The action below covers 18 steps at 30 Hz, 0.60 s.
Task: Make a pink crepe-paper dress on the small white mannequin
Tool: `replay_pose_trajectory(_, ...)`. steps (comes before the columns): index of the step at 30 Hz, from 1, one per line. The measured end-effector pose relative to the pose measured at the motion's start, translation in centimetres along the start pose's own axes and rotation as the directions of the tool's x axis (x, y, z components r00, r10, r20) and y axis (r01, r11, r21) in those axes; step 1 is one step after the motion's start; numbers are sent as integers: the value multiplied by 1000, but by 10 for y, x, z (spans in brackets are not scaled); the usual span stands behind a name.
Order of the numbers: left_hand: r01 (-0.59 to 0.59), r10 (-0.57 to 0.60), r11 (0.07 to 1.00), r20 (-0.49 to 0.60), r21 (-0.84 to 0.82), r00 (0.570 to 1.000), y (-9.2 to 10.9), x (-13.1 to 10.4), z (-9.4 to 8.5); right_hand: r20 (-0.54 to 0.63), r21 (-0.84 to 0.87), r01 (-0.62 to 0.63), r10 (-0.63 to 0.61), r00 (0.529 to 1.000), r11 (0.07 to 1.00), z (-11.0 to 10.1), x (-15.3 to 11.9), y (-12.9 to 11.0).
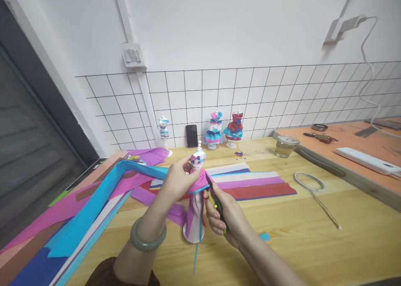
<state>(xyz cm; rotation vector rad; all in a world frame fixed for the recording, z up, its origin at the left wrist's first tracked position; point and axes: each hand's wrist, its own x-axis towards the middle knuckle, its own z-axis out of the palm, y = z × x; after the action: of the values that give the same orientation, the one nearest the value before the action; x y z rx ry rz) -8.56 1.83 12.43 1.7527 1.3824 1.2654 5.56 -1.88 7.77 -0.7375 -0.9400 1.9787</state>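
Note:
A small dress form [198,161] stands upright on a white base at the table's middle, with a pink, blue-edged layer [200,180] over a long white and purple skirt [194,217]. My left hand [179,178] grips the form at its waist and the top of the pink layer, a green bangle on that wrist. In my right hand [223,214] is a dark-handled cutting tool [216,200] with yellow parts, its dark tip touching the right side of the pink layer. A thin blue strip [196,259] hangs below the base.
Coloured paper strips [263,191] lie behind the form, and long sheets [84,211] spread on the left. Three dressed forms, one in red [237,125], and a phone [191,135] stand by the wall. A cup [286,146] and coiled cord [309,181] are on the right.

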Motion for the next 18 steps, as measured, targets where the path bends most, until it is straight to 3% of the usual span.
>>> replay_pose_trajectory(18, -9, 9, 1000, -29, -24, 1000, -4, 0, 0, -10, 0, -13, 13, 1000, 1000, 0, -3, -2)
